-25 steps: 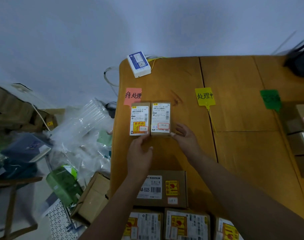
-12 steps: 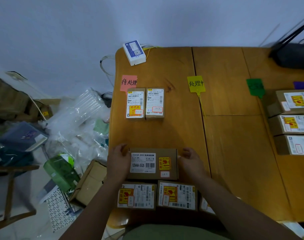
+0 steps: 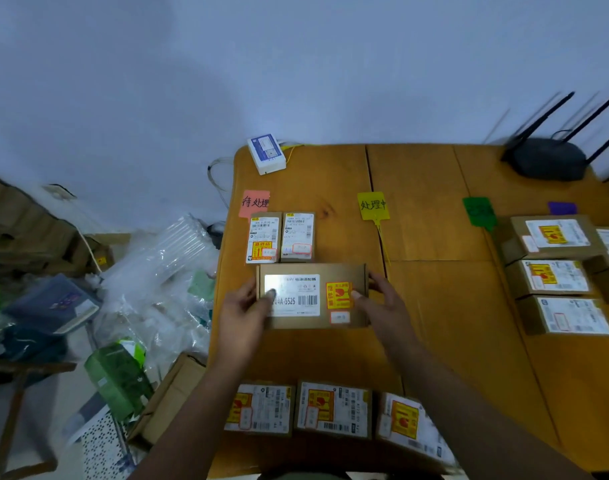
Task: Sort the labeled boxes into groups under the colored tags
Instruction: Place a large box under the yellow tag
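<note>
I hold a wide cardboard box [image 3: 313, 271] with a white label and a yellow-red sticker. My left hand [image 3: 242, 311] grips its left end, thumb on the label. My right hand [image 3: 382, 306] grips its right end. The box sits just below two small labeled boxes [image 3: 264, 237] [image 3: 297, 235] lying side by side under the pink tag [image 3: 254, 203]. A yellow tag [image 3: 373, 205], a green tag [image 3: 480, 213] and a purple tag [image 3: 561, 207] lie further right. Three labeled boxes [image 3: 332, 408] line the table's near edge.
Several labeled boxes [image 3: 552, 278] are stacked in a column at the right under the green and purple tags. A white device [image 3: 265, 154] sits at the table's far left corner, a black router [image 3: 545, 159] at the far right. Plastic wrap and cartons [image 3: 150, 271] clutter the floor at left.
Both hands left the two small boxes, took hold of the wide box near the front edge, and brought it up to just below those small boxes.
</note>
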Demonstrator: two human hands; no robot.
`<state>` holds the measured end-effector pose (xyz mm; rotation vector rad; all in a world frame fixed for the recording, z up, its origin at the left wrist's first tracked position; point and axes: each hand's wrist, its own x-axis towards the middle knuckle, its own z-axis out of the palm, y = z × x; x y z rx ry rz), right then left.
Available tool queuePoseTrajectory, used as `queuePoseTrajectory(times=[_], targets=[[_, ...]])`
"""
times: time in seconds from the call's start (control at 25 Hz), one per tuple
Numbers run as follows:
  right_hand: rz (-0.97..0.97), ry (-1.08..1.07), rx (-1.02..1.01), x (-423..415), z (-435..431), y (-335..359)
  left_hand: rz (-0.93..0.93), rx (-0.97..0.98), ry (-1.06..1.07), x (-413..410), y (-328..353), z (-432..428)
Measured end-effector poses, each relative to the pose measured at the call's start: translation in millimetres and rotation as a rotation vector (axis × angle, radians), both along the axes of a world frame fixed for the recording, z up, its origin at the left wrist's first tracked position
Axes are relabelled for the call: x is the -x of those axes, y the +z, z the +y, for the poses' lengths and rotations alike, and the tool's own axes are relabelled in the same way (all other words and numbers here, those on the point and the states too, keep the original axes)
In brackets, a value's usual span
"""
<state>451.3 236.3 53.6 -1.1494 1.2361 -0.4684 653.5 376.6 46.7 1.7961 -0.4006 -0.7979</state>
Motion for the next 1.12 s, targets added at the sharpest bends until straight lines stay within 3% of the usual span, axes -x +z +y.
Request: queuePoseTrajectory(times=[0.24,0.56,0.92,1.12], targets=[[-0.294,0.084,0.286,73,-63,138,-0.127,0.355,0.060,61,126,-43],[-0.392,0.202,0.498,189,-95,227,-0.230,0.615,0.056,174,204,-59],[-0.412,0.140,0.545,231,-102,278,-0.320,0.616,-0.043,200,273,-92],[-0.384,0.138,0.550,227,-100,279,-0.293,0.624,-0.046,196,273,-93]])
